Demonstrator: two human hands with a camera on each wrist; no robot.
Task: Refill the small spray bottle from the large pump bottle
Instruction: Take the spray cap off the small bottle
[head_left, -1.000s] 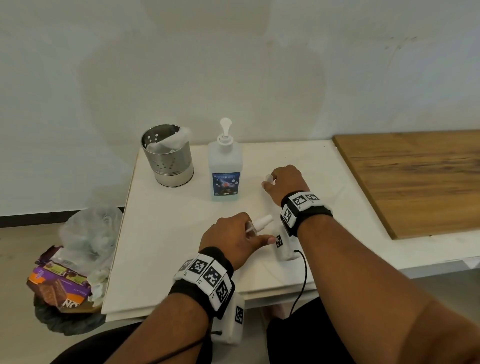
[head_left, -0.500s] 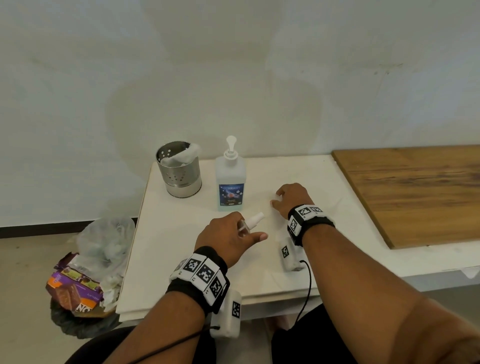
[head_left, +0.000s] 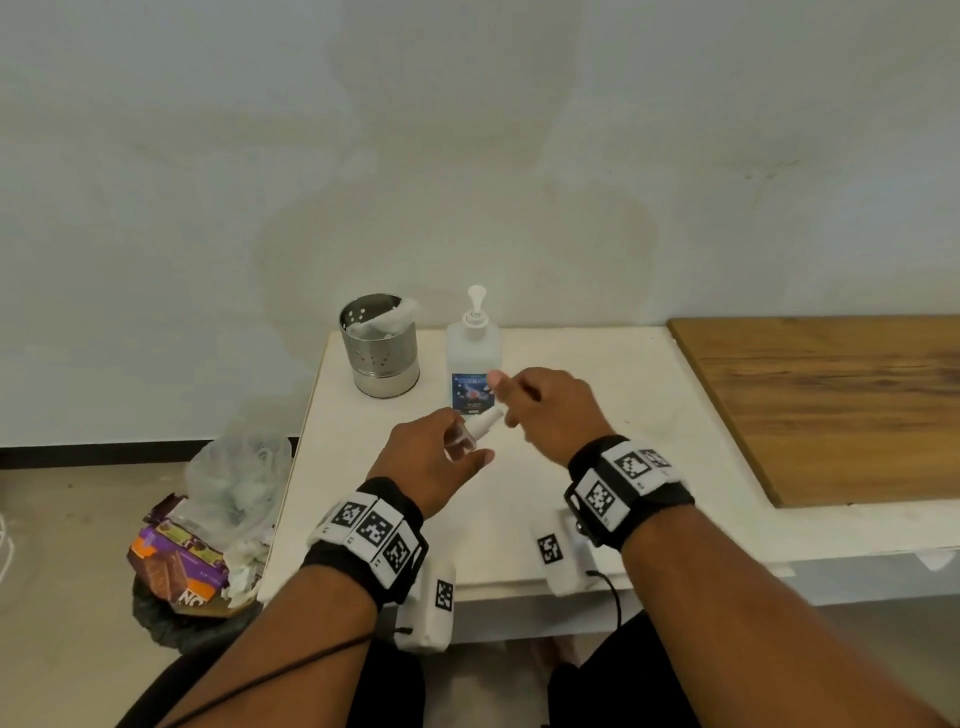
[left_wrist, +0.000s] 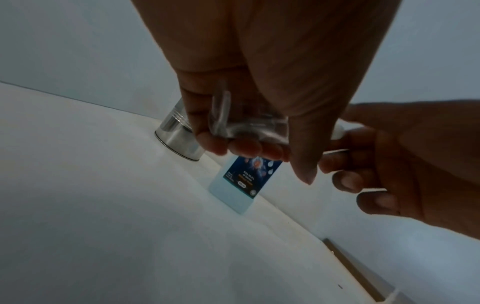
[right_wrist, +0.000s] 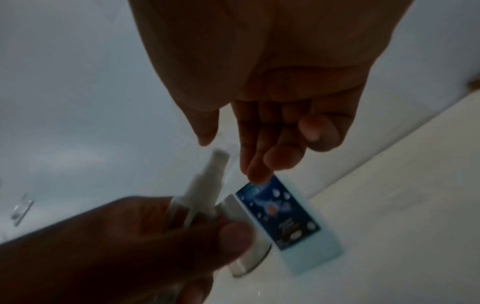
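My left hand (head_left: 457, 452) grips the small clear spray bottle (head_left: 475, 431) above the table, its white spray head tilted up and to the right. In the left wrist view the fingers wrap round the bottle's body (left_wrist: 254, 127). My right hand (head_left: 506, 400) hovers at the spray head (right_wrist: 207, 185), thumb on one side and loosely bent fingers on the other, with a gap showing. The large pump bottle (head_left: 474, 353), with a blue label and white pump, stands upright just behind both hands.
A perforated metal holder (head_left: 382, 345) with tissue stands left of the pump bottle on the white table (head_left: 363, 493). A wooden board (head_left: 831, 405) covers the right side. A rubbish bag (head_left: 228, 493) sits on the floor at left.
Both hands have lifted off the table. My right hand has moved left from the table surface to the spray head. The left hand has kept hold of the small bottle.
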